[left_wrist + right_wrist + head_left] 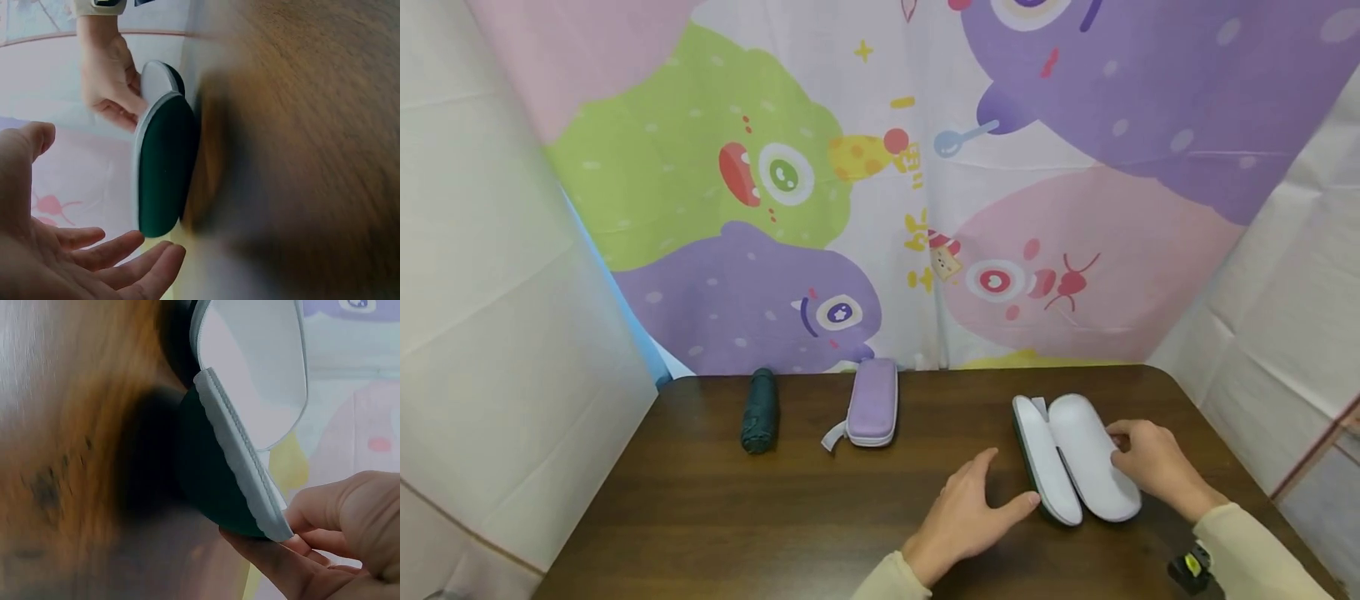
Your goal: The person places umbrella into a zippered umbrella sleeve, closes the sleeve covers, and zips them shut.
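now | right hand [1159, 465] pinches smooth, rounded, white-lined green case [1092, 458] | left hand [961, 512] spread, empty

Soft, even light, head cam; blurry table [312, 144], both wrist cams.

- The table [760, 517] is before me, with the cloth [917, 192] behind it, the left sheet [497, 250] and right sheet [1292, 275] at its sides.
- On its left, toward the back, lies the umbrella [761, 412].
- The pouch [874, 400] lies right of that, at the far edge.
- The case [1086, 458] lies on the right, its halves side by side.
- My left hand [964, 512] is just left of the case; my right hand [1161, 462] is at its right edge.
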`<state>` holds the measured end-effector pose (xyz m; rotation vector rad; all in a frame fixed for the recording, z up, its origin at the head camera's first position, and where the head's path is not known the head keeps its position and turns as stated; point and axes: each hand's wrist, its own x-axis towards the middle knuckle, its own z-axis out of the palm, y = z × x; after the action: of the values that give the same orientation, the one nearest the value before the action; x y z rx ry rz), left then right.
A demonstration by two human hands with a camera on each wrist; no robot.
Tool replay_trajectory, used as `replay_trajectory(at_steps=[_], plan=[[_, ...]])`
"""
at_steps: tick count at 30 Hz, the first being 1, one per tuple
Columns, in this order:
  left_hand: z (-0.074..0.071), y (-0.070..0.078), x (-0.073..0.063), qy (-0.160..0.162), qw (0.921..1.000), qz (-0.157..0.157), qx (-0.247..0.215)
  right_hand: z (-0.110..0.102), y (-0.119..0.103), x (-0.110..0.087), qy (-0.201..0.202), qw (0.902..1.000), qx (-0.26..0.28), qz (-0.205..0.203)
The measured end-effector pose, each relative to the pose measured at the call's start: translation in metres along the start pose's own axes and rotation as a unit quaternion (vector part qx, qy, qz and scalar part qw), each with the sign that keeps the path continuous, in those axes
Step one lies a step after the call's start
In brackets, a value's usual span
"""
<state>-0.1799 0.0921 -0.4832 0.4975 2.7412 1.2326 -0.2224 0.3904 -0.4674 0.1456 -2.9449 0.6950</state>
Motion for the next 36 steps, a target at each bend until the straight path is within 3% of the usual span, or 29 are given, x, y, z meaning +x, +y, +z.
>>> replay_trajectory(at_steps=[10,16,29,36], plan=[[0.012,0.002,0.009,-0.006,0.9999,0.002,-0.014,0.013,-0.015,-0.012,0.015,0.9998,0.009,-0.012],[0.014,-0.002,0.01,0.021,0.9997,0.01,-0.006,0.018,-0.022,-0.017,-0.003,0.9995,0.027,-0.017],[0.006,-0.014,0.01,0.042,0.9981,0.044,0.004,0.026,-0.043,-0.028,-0.025,0.9972,0.067,-0.021],[-0.009,-0.02,0.007,0.034,0.9971,0.065,0.017,0.027,-0.052,-0.032,-0.042,0.9942,0.096,-0.023]])
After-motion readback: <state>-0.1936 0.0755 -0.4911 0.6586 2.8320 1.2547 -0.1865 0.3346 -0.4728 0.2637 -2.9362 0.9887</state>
